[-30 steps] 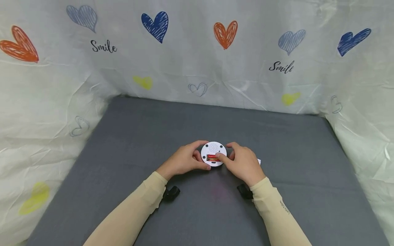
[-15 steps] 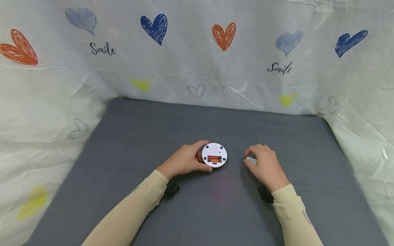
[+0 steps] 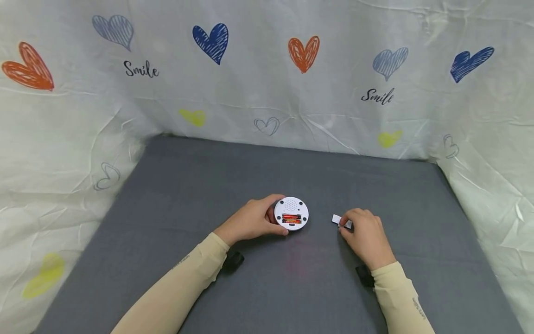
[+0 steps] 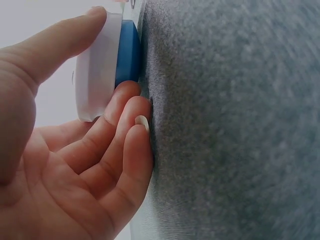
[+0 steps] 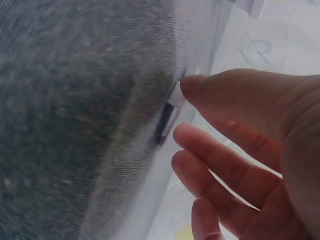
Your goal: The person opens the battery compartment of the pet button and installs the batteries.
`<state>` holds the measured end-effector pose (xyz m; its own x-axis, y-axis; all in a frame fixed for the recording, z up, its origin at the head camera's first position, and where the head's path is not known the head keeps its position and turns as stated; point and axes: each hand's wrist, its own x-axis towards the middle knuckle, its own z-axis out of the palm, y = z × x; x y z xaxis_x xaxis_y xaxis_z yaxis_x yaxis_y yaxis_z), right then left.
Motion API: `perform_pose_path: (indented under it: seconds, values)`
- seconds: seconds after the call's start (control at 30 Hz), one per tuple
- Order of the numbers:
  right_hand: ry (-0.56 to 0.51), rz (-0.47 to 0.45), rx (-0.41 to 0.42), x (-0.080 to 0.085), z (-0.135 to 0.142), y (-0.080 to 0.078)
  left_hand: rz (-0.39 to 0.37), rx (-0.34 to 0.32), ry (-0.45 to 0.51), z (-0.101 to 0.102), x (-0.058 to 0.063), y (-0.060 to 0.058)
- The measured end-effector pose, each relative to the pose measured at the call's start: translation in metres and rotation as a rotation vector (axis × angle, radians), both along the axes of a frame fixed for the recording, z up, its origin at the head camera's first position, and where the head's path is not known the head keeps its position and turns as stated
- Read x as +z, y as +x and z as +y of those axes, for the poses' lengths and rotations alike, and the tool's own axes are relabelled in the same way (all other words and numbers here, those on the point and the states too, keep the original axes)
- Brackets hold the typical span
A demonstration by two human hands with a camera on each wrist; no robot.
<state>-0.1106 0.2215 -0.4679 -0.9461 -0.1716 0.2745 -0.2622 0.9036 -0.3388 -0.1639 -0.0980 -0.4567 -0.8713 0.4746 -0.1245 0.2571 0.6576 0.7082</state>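
Observation:
A round white device [image 3: 291,206] faces its underside up, with speaker holes, black feet and an uncovered compartment with red batteries [image 3: 291,219] inside. My left hand [image 3: 250,217] grips its left edge between thumb and fingers. In the left wrist view the device's white body [image 4: 98,65] stands on edge, with a blue part [image 4: 128,52] facing the table. To the right, my right hand [image 3: 367,236] pinches a small white battery cover [image 3: 336,219] at the tabletop. The right wrist view shows the thumb at the end of this cover [image 5: 171,109]; the index fingertip is mostly hidden.
A grey cloth [image 3: 233,171] covers the table. Behind and beside it hangs a white curtain [image 3: 250,83] printed with hearts. Black wrist cameras [image 3: 233,262] sit under both wrists, close over the cloth.
My right hand has left the battery compartment and moved right to the small white cover, of which more now shows. The left hand keeps holding the device nearly in place.

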Motion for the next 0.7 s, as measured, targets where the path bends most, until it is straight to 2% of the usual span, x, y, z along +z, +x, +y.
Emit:
perform_pose_path:
  seconds: [0.2, 0.4, 0.53, 0.7]
  values:
    - [0.007, 0.019, 0.005, -0.004, 0.001, -0.003, -0.017, 0.011, 0.015, 0.0, -0.001, -0.001]
    - [0.013, 0.035, 0.029, 0.0, -0.009, -0.002, -0.029, 0.013, 0.02, -0.002, 0.002, 0.001]
    - [0.025, 0.045, 0.057, 0.007, -0.021, -0.001, -0.037, 0.015, 0.017, -0.003, 0.003, 0.002]
    - [0.018, 0.07, 0.071, 0.027, -0.04, -0.001, -0.04, 0.011, 0.02, -0.002, 0.005, 0.001]
